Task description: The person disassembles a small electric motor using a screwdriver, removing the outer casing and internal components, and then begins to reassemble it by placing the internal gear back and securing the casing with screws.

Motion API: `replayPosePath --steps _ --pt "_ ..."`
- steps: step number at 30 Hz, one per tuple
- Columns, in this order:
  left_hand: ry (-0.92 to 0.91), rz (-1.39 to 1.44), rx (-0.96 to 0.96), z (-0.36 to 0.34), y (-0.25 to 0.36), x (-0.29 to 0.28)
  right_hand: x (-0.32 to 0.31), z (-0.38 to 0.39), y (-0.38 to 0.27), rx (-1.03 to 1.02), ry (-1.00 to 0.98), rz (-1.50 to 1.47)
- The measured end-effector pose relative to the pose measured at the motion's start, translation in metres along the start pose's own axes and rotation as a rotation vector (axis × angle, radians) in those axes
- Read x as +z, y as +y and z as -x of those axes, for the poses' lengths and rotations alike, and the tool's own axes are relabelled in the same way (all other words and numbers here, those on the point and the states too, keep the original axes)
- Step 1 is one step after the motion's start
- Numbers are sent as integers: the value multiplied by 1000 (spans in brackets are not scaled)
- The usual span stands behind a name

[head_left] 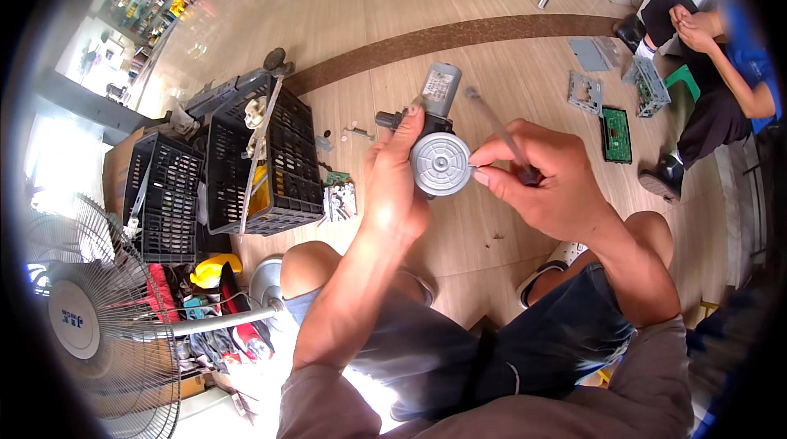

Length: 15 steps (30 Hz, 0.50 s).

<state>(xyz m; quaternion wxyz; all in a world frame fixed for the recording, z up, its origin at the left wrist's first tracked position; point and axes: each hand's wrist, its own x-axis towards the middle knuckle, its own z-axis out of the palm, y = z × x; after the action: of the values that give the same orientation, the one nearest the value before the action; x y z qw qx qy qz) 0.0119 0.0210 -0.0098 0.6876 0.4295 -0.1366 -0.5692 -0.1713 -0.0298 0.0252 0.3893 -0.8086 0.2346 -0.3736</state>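
My left hand (393, 185) is closed around a small electric gear motor (441, 85), its thumb lying along the housing. A round, ribbed grey disc (442, 163) on the motor faces up toward me. My right hand (549, 181) is closed too, with a thin rod-like tool (500, 127) tucked in it. The tool's blunt end points up and left; its darker end sits in the palm. Right thumb and forefinger come together at the disc's right edge. Whether they pinch something small there cannot be made out.
Black plastic crates (287, 164) stand at the left, beyond a standing fan (74, 316). On the tiled floor lie a green circuit board (616, 134), metal brackets (585, 93) and small loose parts (356, 131). Another person (746, 70) sits at the right, hands together.
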Motion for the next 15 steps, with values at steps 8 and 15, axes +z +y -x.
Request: replayPosePath --steps 8,15 --pt "-116 69 45 2 4 -9 5 -4 4 312 88 -233" --pt "-441 349 155 10 30 4 5 -6 -10 354 140 -449"
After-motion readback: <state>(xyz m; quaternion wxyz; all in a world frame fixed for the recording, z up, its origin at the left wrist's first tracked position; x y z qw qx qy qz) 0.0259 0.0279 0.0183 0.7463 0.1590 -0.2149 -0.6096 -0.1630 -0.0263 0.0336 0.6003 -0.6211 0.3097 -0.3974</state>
